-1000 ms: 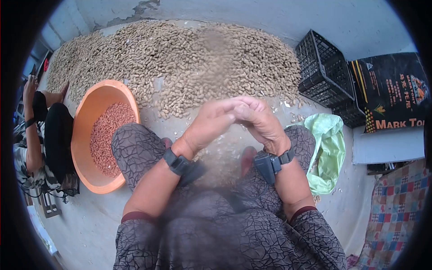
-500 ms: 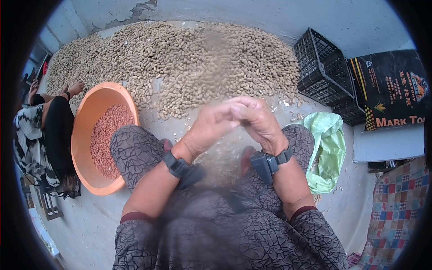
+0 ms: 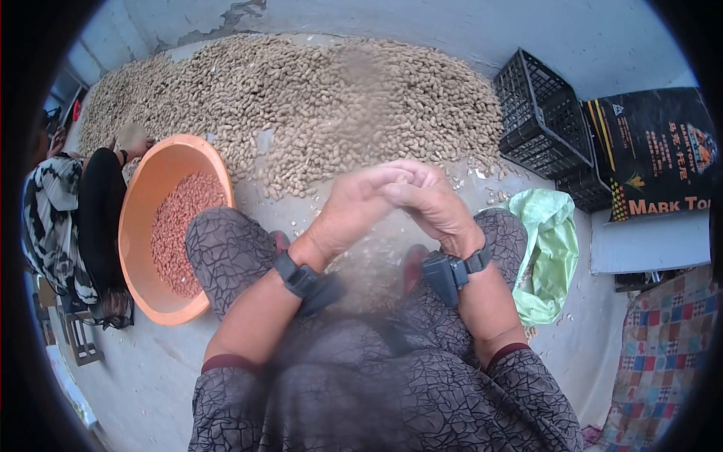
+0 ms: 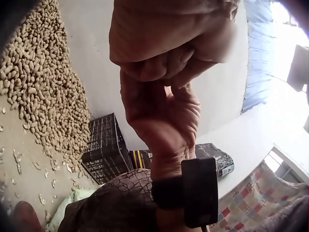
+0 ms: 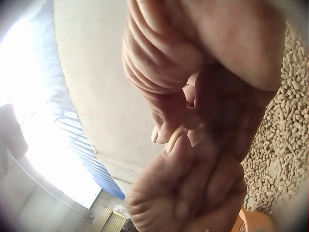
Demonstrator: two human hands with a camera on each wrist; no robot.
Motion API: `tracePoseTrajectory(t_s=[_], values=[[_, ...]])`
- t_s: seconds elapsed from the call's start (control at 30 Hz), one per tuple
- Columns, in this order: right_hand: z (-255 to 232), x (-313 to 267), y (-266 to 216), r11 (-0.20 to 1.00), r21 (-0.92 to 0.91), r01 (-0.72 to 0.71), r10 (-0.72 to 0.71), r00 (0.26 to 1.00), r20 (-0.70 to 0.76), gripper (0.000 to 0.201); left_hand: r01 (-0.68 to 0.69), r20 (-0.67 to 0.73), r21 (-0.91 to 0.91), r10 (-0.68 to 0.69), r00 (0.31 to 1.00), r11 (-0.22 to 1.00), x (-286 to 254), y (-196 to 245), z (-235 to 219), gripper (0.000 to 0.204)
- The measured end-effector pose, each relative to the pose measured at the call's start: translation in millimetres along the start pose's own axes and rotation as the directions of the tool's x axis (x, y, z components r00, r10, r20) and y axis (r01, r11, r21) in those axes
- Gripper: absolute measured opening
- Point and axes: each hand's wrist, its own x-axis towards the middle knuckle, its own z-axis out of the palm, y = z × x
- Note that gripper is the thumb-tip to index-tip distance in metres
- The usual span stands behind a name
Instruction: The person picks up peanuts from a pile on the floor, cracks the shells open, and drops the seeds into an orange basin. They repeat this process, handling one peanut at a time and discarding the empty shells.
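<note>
In front of the knees my left hand and right hand meet, fingers curled and fingertips touching. In the left wrist view, the left hand overlaps the top of the right hand. Seen from the right wrist, thumb and fingertips of the right hand come against those of the left hand. The fingers hide what lies between them; I cannot tell what they hold. Beyond them spreads a heap of unshelled peanuts. On the left, an orange basin contains reddish shelled peanuts.
A light green plastic bag lies beside the right knee. Black crates and a black printed sack stand at the right. Left of the basin sits another person, one hand near a round tan thing.
Both hands stay in place while their thumbs and fingertips shift slightly against each other. The other person's arm has come down and forward towards the basin's far rim.
</note>
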Motion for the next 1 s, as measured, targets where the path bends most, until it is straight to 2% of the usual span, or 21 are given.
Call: tracePoseTrajectory(t_s=[0.07, 0.1, 0.13, 0.2, 0.3, 0.37, 0.43, 0.5, 0.57, 0.63, 0.7, 0.73, 0.77, 0.8, 0.83, 0.87, 0.93, 1.0], values=[[3.9, -0.7, -1.5, 1.000, 0.009, 0.010, -0.009, 1.000, -0.028, 0.030, -0.068, 0.111, 0.045, 0.062, 0.992, 0.997, -2.7, 4.4, -1.6, 0.035], [5.6, -0.8, -2.1, 1.000, 0.018, 0.020, -0.019, 0.998, -0.057, 0.023, -0.067, 0.112, 0.044, 0.062, 0.992, 0.997, -3.2, 2.8, -2.9, 0.035], [5.3, -0.4, -0.7, 1.000, 0.017, 0.019, -0.018, 0.998, -0.058, 0.023, -0.050, 0.088, 0.025, 0.047, 0.995, 0.998, -3.7, -0.7, -4.4, 0.036], [4.6, 0.4, 3.2, 0.994, -0.109, 0.031, -0.044, 0.992, -0.120, 0.022, -0.030, 0.062, 0.002, 0.030, 0.998, 1.000, -4.1, -2.3, -5.6, 0.037], [7.2, 1.1, 2.3, 0.992, -0.122, 0.041, -0.057, 0.990, -0.130, 0.022, -0.047, 0.085, 0.048, 0.043, 0.995, 0.998, -2.1, -2.7, -6.3, 0.036], [6.5, 1.6, 5.9, 0.993, -0.110, 0.041, -0.057, 0.988, -0.146, 0.023, -0.065, 0.038, -0.023, 0.066, 0.997, 0.998, 1.7, -9.8, -6.8, 0.034], [4.6, 3.0, 9.6, 0.995, -0.097, 0.040, -0.055, 0.985, -0.163, 0.026, -0.033, 0.053, -0.092, 0.038, 0.998, 0.995, 0.4, -0.5, -3.4, 0.033], [2.6, 3.8, 11.5, 1.000, 0.002, 0.019, -0.019, 0.985, -0.171, 0.031, 0.000, 0.071, -0.162, 0.011, 0.997, 0.987, 0.4, -2.1, -2.1, 0.033], [5.6, 2.7, 8.0, 1.000, 0.008, 0.006, -0.005, 0.984, -0.178, 0.034, -0.023, -0.032, -0.182, 0.018, 0.999, 0.983, 2.9, -14.3, -3.8, 0.030], [8.3, 3.9, 7.3, 1.000, 0.014, 0.001, 0.001, 0.983, -0.181, 0.037, -0.025, -0.073, -0.181, 0.012, 0.997, 0.983, 2.6, -13.7, -1.4, 0.029], [9.3, 5.1, 10.3, 0.991, -0.127, 0.042, -0.070, 0.972, -0.225, 0.035, -0.022, -0.112, -0.182, 0.002, 0.994, 0.983, 3.5, -13.5, -1.3, 0.028], [7.9, 4.4, 8.0, 0.991, -0.128, 0.044, -0.072, 0.972, -0.223, 0.035, -0.065, -0.148, -0.078, 0.053, 0.988, 0.995, 4.6, -15.0, -2.9, 0.027], [4.8, 3.4, 3.4, 0.974, -0.226, -0.005, -0.052, 0.967, -0.248, 0.032, -0.105, -0.180, 0.029, 0.109, 0.978, 0.994, 5.5, -16.8, -5.2, 0.027], [2.4, 3.4, -0.7, 0.946, -0.320, -0.054, -0.037, 0.961, -0.273, 0.030, -0.112, -0.180, 0.033, 0.116, 0.977, 0.993, 7.6, -23.3, -7.7, 0.027], [0.3, 4.1, -1.5, 0.945, -0.325, -0.047, -0.044, 0.963, -0.266, 0.030, -0.174, -0.196, 0.078, 0.186, 0.963, 0.982, 11.0, -30.8, -8.9, 0.027], [-2.6, 4.2, 0.0, 0.955, -0.293, -0.044, -0.030, 0.970, -0.243, 0.027, -0.232, -0.208, 0.123, 0.254, 0.945, 0.965, 13.3, -36.8, -11.0, 0.027], [-3.0, 3.5, 2.5, 0.964, -0.264, -0.041, -0.019, 0.975, -0.220, 0.025, -0.209, -0.211, 0.140, 0.235, 0.949, 0.968, 10.7, -30.1, -8.7, 0.026], [1.1, 3.6, 5.2, 1.000, 0.021, -0.002, 0.007, 0.978, -0.207, 0.024, -0.187, -0.212, 0.157, 0.218, 0.953, 0.970, 8.4, -28.5, -7.0, 0.025]])
